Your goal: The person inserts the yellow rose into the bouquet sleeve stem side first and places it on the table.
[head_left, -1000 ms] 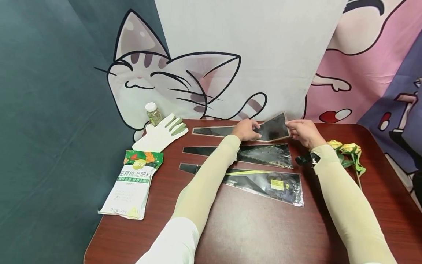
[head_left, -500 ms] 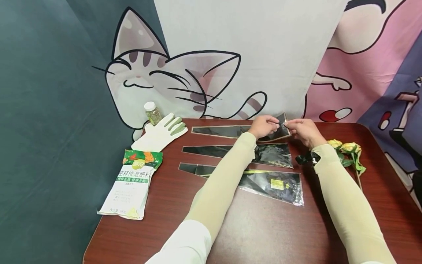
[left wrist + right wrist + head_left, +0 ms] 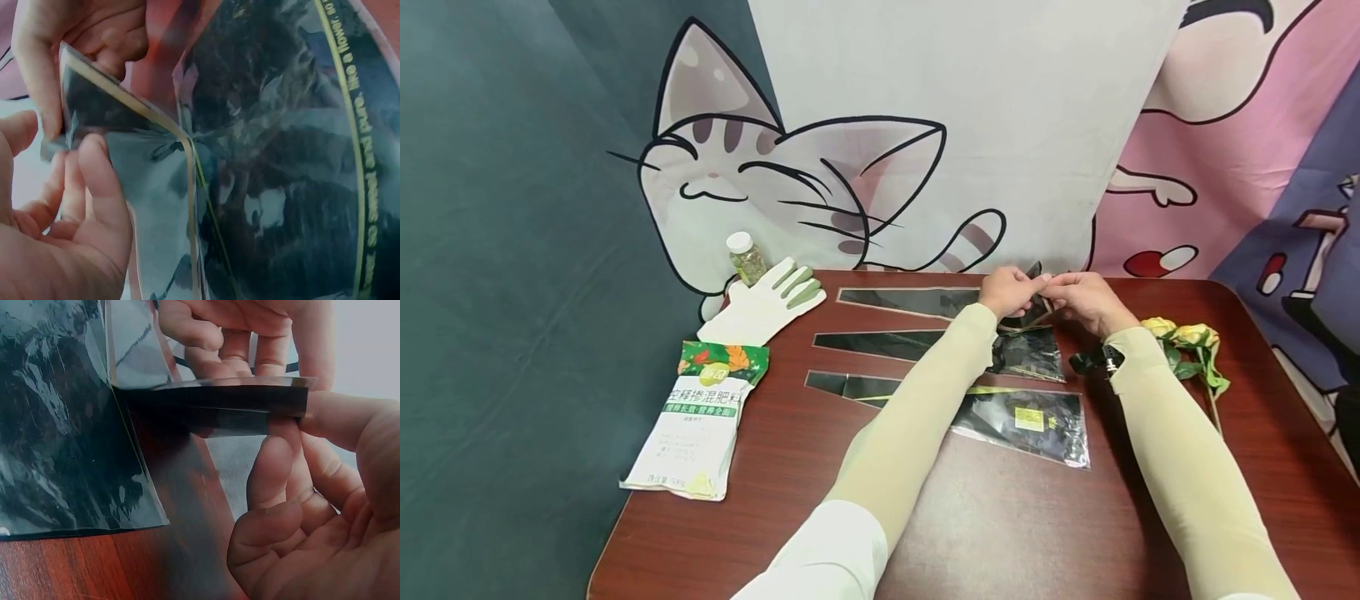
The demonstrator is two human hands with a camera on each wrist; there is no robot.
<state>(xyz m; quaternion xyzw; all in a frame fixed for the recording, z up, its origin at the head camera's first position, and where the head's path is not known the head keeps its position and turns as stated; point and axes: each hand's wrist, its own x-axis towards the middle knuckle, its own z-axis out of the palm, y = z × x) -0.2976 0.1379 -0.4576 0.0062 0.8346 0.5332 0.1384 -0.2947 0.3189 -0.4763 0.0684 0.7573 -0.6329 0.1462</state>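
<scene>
Three long tapered flower sleeves of black and clear plastic lie in a row across the table. My left hand point(image 3: 1006, 292) and right hand point(image 3: 1086, 298) meet at the wide end of the farthest flower sleeve point(image 3: 910, 300), which is lifted and bent up. In the right wrist view, my right hand point(image 3: 306, 512) pinches the sleeve's edge point(image 3: 250, 403). My left hand point(image 3: 81, 231) holds the same corner between thumb and fingers in the left wrist view. Just nearer me lie the middle sleeve point(image 3: 1030, 354) and the nearest sleeve point(image 3: 1052, 429), which bears a yellow label.
Yellow roses point(image 3: 1195, 336) lie at the right. On the left are a fertilizer bag point(image 3: 692, 425), white gloves point(image 3: 760, 308) and a small white-capped jar point(image 3: 747, 258). A printed cloth point(image 3: 1037, 125) hangs behind the table point(image 3: 1015, 525).
My left hand has moved right along the farthest sleeve to join my right hand at its wide end. That end is now bent up more between them. My right hand has hardly moved.
</scene>
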